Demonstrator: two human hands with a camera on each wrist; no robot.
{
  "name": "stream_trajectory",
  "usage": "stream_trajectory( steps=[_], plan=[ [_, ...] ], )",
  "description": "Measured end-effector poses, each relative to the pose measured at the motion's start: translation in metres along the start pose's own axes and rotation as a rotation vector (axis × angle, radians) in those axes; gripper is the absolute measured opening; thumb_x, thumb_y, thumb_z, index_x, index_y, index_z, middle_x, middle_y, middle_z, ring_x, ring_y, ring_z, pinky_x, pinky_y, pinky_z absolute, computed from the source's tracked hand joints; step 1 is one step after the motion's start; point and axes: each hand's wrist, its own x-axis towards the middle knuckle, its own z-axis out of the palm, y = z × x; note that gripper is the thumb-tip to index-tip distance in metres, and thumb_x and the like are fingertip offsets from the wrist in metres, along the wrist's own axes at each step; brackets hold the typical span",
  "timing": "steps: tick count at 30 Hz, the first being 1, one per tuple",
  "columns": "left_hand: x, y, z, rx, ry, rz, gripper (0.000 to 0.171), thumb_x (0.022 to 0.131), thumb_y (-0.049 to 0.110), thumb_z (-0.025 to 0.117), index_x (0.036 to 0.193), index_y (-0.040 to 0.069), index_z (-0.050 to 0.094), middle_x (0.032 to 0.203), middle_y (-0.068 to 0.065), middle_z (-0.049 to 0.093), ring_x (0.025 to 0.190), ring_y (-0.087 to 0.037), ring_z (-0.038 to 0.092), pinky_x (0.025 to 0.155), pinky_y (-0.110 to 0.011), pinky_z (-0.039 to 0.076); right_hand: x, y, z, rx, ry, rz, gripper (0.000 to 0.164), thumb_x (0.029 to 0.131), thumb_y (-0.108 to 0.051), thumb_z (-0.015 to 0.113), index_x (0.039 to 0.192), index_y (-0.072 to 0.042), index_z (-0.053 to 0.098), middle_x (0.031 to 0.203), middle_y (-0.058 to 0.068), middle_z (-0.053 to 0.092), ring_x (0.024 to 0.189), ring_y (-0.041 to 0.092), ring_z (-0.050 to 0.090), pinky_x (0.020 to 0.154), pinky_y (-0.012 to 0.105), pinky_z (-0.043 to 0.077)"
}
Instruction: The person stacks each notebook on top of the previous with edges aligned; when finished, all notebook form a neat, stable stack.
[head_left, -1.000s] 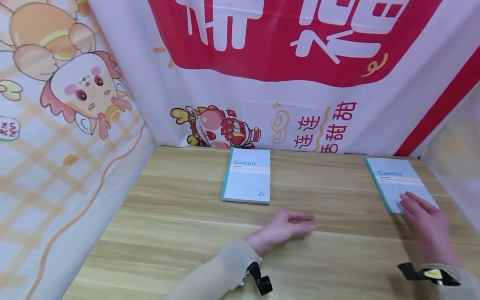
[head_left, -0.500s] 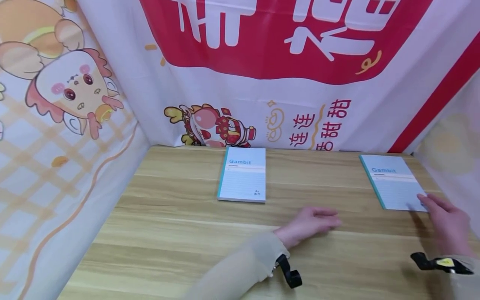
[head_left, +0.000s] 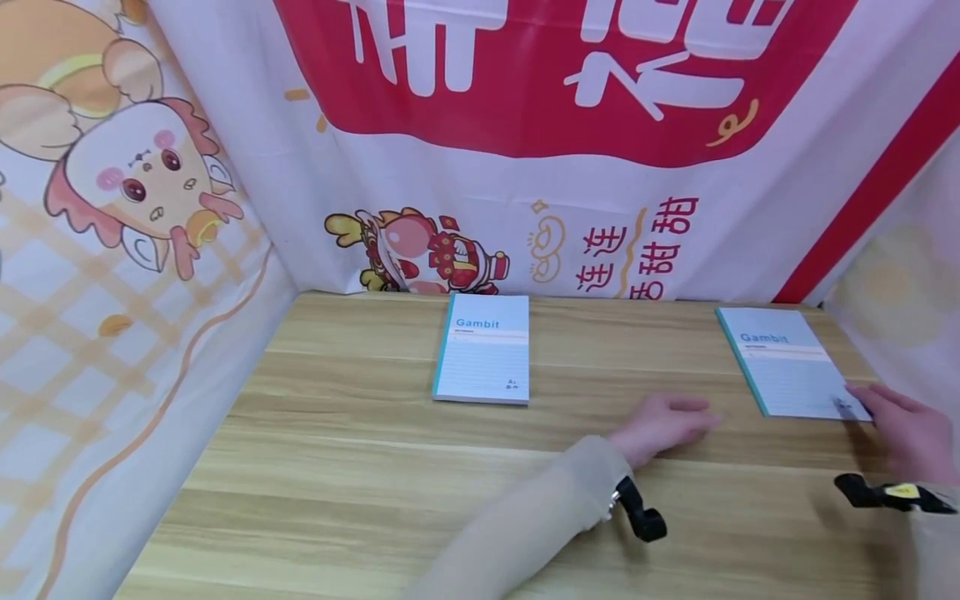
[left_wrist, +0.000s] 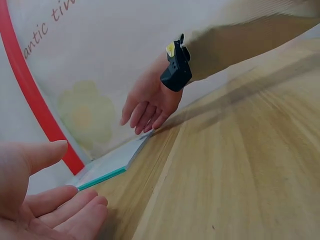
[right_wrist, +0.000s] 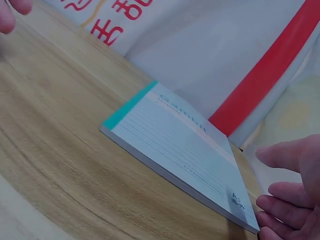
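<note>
Flat on the table at the right lies a pale blue "Gambit" notebook (head_left: 791,367) with a teal spine. My right hand (head_left: 917,429) is at its near right corner; in the right wrist view the fingers (right_wrist: 285,210) lie along the notebook's right edge, the thumb held apart above them. My left hand (head_left: 663,425) hovers low over the table, left of this notebook, fingers relaxed and pointing right. In the left wrist view its thumb and fingers (left_wrist: 70,210) are spread apart, with nothing between them. A second matching notebook (head_left: 483,350) lies farther left, untouched.
The wooden table (head_left: 337,467) meets a printed cloth backdrop (head_left: 555,208) along its far edge. A patterned cloth wall (head_left: 135,350) closes the left side, and another pale cloth (head_left: 900,283) stands close beyond the right notebook.
My left hand has moved right across the table, closer to the right notebook. My right hand has shifted from over that notebook's lower cover to its right edge. The head view has turned slightly right.
</note>
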Motion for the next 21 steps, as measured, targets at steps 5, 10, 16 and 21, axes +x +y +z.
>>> stream_trajectory(
  steps=[5, 10, 16, 21],
  plan=[
    [0.014, 0.010, 0.016, 0.003, 0.024, -0.009, 0.031, 0.095, 0.023, 0.074, 0.123, 0.010, 0.072, 0.098, 0.004, 0.073, 0.090, -0.009, 0.069, 0.084, -0.024, 0.056, 0.012, 0.000, -0.005, -0.071, -0.037, -0.035, 0.081, 0.102, -0.057, 0.048, 0.159, -0.003, 0.027, 0.161, 0.028, 0.023, 0.122, 0.045, 0.036, 0.096, 0.041, 0.051],
    [0.025, 0.013, 0.035, 0.059, 0.026, 0.008, 0.031, 0.095, 0.022, 0.073, 0.124, 0.012, 0.072, 0.100, 0.006, 0.072, 0.089, -0.006, 0.067, 0.083, -0.023, 0.055, 0.017, -0.002, -0.007, -0.066, -0.027, -0.016, 0.081, 0.101, -0.053, 0.053, 0.157, 0.000, 0.029, 0.152, 0.031, 0.031, 0.104, 0.039, 0.047, 0.055, 0.027, 0.053],
    [0.036, 0.007, 0.050, 0.126, -0.021, 0.014, 0.039, 0.095, 0.030, 0.074, 0.132, 0.018, 0.068, 0.124, 0.012, 0.067, 0.111, -0.004, 0.061, 0.098, -0.025, 0.050, 0.020, -0.002, -0.004, -0.052, -0.030, -0.018, 0.074, 0.103, -0.039, 0.057, 0.159, -0.002, 0.027, 0.145, 0.031, 0.039, 0.089, 0.035, 0.057, 0.055, 0.028, 0.055],
    [0.040, 0.006, 0.054, 0.062, -0.049, -0.001, 0.042, 0.096, 0.028, 0.072, 0.136, 0.018, 0.065, 0.126, 0.010, 0.067, 0.114, -0.006, 0.061, 0.098, -0.028, 0.051, 0.015, -0.005, 0.002, -0.066, -0.031, -0.045, 0.073, 0.102, -0.029, 0.061, 0.161, -0.007, 0.023, 0.156, 0.028, 0.034, 0.094, 0.031, 0.056, 0.057, 0.026, 0.052]
  ],
)
